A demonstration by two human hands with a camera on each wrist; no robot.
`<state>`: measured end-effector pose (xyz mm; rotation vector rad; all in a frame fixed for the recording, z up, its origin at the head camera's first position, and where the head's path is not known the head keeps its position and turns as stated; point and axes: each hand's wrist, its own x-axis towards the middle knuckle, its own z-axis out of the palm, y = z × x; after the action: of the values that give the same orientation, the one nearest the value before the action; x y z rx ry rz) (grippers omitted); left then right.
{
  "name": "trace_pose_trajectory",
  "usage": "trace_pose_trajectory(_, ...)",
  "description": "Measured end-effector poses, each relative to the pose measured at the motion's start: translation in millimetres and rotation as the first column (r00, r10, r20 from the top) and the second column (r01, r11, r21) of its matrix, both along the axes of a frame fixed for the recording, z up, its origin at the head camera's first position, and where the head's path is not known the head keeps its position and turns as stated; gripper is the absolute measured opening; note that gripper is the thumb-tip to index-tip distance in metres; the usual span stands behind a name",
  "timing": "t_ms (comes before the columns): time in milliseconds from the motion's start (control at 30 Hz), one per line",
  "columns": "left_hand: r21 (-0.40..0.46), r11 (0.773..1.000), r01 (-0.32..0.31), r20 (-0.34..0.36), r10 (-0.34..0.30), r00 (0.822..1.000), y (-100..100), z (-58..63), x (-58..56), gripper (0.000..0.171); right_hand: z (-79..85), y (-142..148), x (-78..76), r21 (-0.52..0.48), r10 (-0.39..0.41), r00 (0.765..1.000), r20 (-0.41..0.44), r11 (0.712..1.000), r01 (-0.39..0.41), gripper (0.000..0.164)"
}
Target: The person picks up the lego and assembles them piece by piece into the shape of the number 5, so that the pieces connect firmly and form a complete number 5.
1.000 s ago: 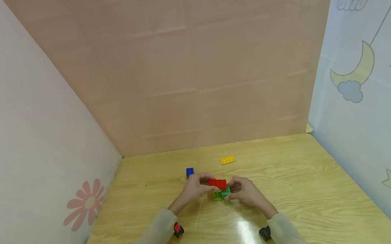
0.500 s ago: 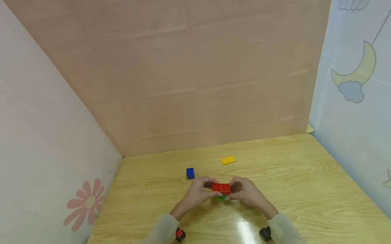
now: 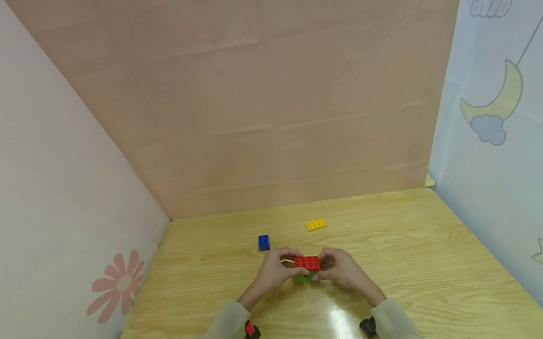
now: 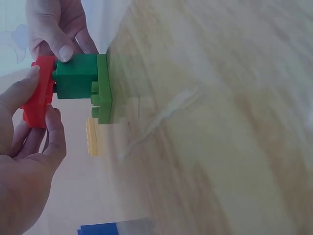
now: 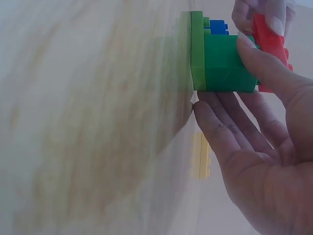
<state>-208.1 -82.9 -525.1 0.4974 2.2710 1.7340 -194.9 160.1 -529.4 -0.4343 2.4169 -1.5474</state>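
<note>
In the head view, my left hand (image 3: 272, 273) pinches a red toy building brick (image 3: 307, 263) between thumb and fingers. Beneath it is a dark green brick (image 4: 76, 81), which stands on a light green plate (image 4: 104, 93) lying on the table. Some green studs still show under the red brick in the left wrist view, so it sits slightly tilted and not fully down. My right hand (image 3: 344, 270) holds the dark green brick from the right, thumb on its near side. From above, the red brick hides most of the green pieces.
A blue brick (image 3: 263, 243) stands behind my left hand on the wooden table (image 3: 203, 271). Farther back lies a flat yellow plate (image 3: 316, 224). A brown sheet (image 3: 269, 114) rises at the table's back edge, with pale patterned walls at both sides.
My left hand has brought the red brick right and nearer, levelling it over the green pieces and covering them. The right hand has stayed in nearly the same place.
</note>
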Motion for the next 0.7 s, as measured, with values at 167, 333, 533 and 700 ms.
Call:
trace_pose_trajectory(167,0.022,1.0,-0.007,0.011,0.007,1.0,-0.3,-2.6,-0.7,0.033,-0.7,-1.5,-1.0,0.001,0.002,1.0,0.004,1.0,-0.002,0.032)
trace_pose_trajectory(333,0.035,0.999,-0.004,0.002,0.004,1.0,0.1,-4.0,-1.4,0.03,0.0,-2.6,-1.6,0.007,-0.006,1.0,0.011,1.0,0.006,0.032)
trace_pose_trajectory(533,0.021,1.0,-0.02,0.037,0.019,0.999,2.6,-1.8,-1.4,0.027,3.1,-2.4,0.1,0.009,-0.008,1.0,0.009,1.0,0.008,0.032)
trace_pose_trajectory(700,-0.015,0.999,-0.029,0.048,0.029,0.998,3.5,-0.9,-2.7,0.027,3.6,-2.2,0.5,-0.008,0.002,1.0,0.001,1.0,-0.002,0.032)
